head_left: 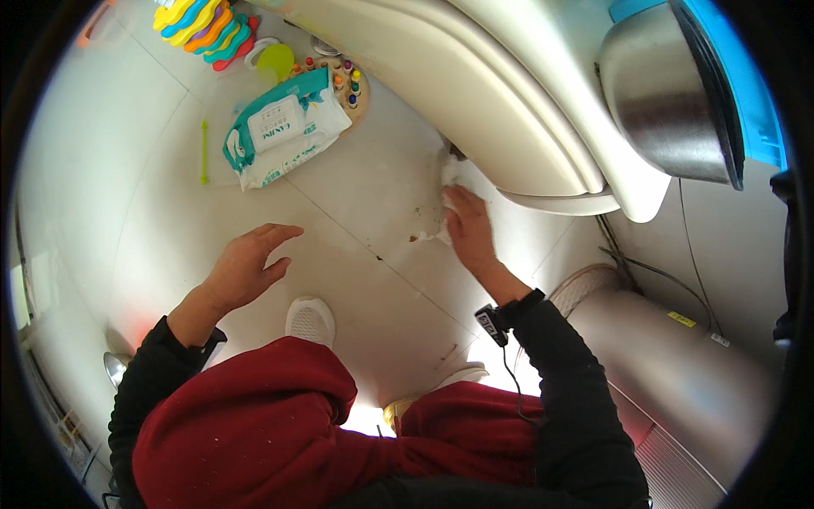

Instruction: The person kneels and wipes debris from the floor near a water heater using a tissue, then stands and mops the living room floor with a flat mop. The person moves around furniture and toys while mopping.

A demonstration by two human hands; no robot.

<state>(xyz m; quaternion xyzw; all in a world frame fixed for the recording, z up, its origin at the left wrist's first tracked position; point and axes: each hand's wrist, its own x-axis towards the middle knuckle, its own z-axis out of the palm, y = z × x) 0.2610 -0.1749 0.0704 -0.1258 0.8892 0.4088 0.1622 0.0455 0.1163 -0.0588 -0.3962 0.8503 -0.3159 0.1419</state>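
My right hand (469,231) reaches down to the tiled floor (356,297), its fingertips on a crumpled white wipe (452,172) beside the base of a cream-coloured curved panel (475,102). Small dark crumbs and smudges (415,237) lie on the tiles just left of that hand. With nothing in it, my left hand (250,265) hangs over the floor, fingers stretched out and thumb apart. Beyond it lies a teal and white pack of wet wipes (284,127). How firmly the right fingers grip the wipe is partly hidden.
Behind the wipes pack are a wooden board with coloured pegs (352,85) and a stack of colourful wavy toy pieces (203,30). A green stick (204,153) lies at left. On the right are a steel pot (661,93), loose cables (678,271) and a metallic cylinder (661,339).
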